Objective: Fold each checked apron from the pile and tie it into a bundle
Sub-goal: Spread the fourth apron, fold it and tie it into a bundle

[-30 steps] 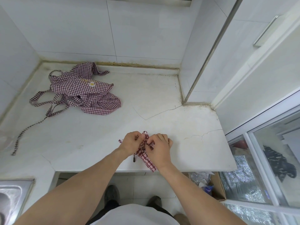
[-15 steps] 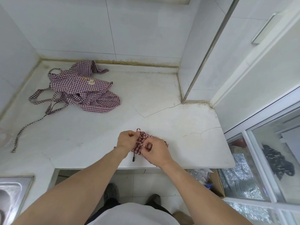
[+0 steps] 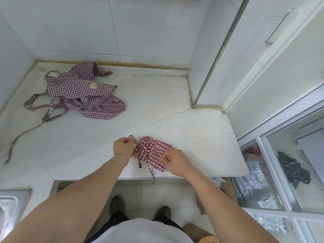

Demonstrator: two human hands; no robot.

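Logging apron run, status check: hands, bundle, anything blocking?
Left hand pinches strap; right hand grips folded apron. Bundle on counter, tie not yet finished. Pile apart, far left. Nothing blocking.

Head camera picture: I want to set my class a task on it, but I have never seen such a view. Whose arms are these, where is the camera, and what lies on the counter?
The camera sits on a person's head, looking down at their own bare arms. The left hand pinches a strap end, and the right hand grips the folded checked apron near the front edge of the white counter. A loose pile of checked aprons lies at the back left.
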